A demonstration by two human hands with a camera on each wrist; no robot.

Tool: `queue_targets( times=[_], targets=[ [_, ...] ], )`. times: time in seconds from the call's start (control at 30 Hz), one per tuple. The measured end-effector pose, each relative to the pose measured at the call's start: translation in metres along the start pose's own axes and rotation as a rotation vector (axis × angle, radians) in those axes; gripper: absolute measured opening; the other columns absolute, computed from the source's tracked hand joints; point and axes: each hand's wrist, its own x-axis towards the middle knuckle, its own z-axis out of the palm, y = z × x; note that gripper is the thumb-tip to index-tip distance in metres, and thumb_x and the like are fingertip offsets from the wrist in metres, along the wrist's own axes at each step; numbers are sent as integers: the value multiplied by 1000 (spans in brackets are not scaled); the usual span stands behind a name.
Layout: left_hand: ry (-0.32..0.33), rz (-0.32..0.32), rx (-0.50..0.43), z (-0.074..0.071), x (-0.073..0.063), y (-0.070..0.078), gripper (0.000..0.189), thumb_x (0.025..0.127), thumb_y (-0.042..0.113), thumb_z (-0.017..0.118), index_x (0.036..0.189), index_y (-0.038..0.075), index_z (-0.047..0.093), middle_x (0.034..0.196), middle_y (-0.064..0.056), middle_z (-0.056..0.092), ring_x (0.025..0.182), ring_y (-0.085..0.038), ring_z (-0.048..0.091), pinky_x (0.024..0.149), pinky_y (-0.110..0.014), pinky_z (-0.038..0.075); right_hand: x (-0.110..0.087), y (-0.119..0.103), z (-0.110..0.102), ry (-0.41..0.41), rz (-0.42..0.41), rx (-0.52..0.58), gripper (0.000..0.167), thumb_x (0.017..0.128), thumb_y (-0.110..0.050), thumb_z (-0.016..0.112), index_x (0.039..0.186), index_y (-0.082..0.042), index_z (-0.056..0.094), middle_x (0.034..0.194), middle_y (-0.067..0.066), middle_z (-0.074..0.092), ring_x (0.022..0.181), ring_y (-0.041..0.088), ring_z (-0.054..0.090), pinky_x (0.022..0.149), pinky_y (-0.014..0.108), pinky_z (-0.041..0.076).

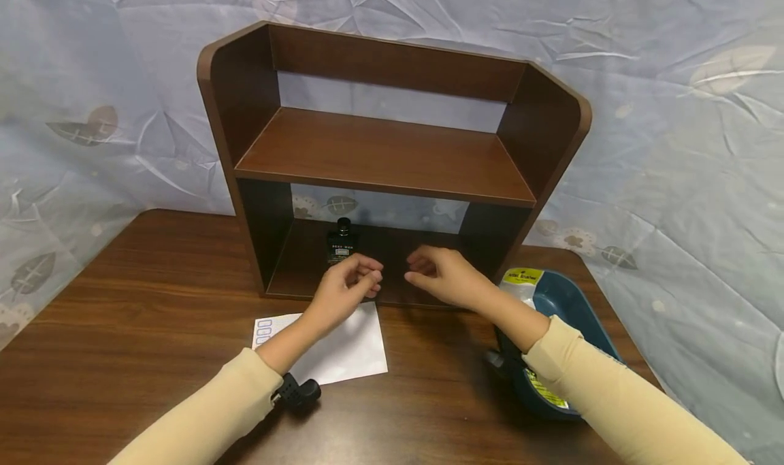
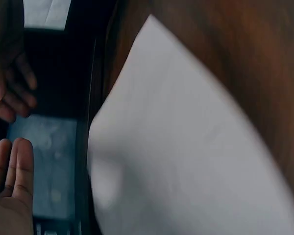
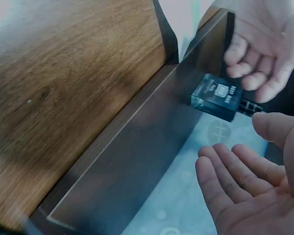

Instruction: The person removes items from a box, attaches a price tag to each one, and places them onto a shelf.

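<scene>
A dark perfume bottle (image 1: 341, 242) with a black round cap and a small pale label stands upright on the left side of the lower shelf. My left hand (image 1: 350, 282) is just in front of it, fingers loosely bent and holding nothing. To the right, my right hand (image 1: 442, 273) hovers over the shelf's front with bent, empty fingers. In the right wrist view, the perfume bottle (image 3: 216, 97) shows beyond the right hand (image 3: 242, 188), near the left hand (image 3: 264, 54). The palms face each other with a gap between. A white sheet of paper (image 1: 349, 349) lies below my left forearm.
The brown two-tier shelf unit (image 1: 392, 155) stands on the wooden table (image 1: 153, 335) against a patterned cloth (image 1: 674, 145). A blue plastic tub (image 1: 569, 301) with a yellow label sits at the right, partly behind my right forearm. Its side panels flank the lower compartment.
</scene>
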Motion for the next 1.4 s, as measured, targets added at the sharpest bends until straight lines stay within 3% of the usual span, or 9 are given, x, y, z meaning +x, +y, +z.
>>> queue_targets(
  times=[0.23,0.4,0.6,0.77,1.07,1.4],
  targets=[
    [-132,-129,-89,27,-9,7,25,104,11,61,124,-5,63,116,-32,67,101,-40,72,84,-31,65,-27,3,-18,-3,-4,-38,32,102,-23,68,125,-1,68,118,15,76,109,30,74,95,45,62],
    [-212,-184,-184,48,-11,13,26,103,7,60,125,-7,61,117,-34,67,96,-33,73,84,-34,65,-48,8,-31,-33,0,-53,30,102,-24,68,123,-3,69,115,12,77,107,27,73,91,45,63],
    [-266,-281,-293,72,-10,23,30,103,5,60,128,-11,58,117,-31,68,90,-20,73,85,-33,66,-80,15,-43,-71,17,-57,32,104,-30,66,125,-6,68,121,11,75,110,26,73,91,46,63],
    [-312,-335,-377,90,-13,28,31,102,6,62,129,-9,57,115,-28,69,88,-17,73,86,-34,66,-102,18,-53,-68,27,-63,31,104,-30,67,126,-8,68,123,10,74,111,27,72,90,45,63],
    [-345,-420,-464,123,-25,34,30,100,5,65,127,-6,58,105,-18,72,80,-14,71,82,-32,66,-133,34,-61,-63,53,-78,33,104,-31,65,129,-9,67,126,9,73,112,28,72,89,40,63],
    [-306,-487,-580,158,-29,43,25,97,0,66,121,-6,60,93,-12,71,73,-11,68,78,-31,66,-162,63,-63,16,140,-99,34,103,-31,68,129,-8,67,127,11,72,110,31,73,85,39,64]
  ],
)
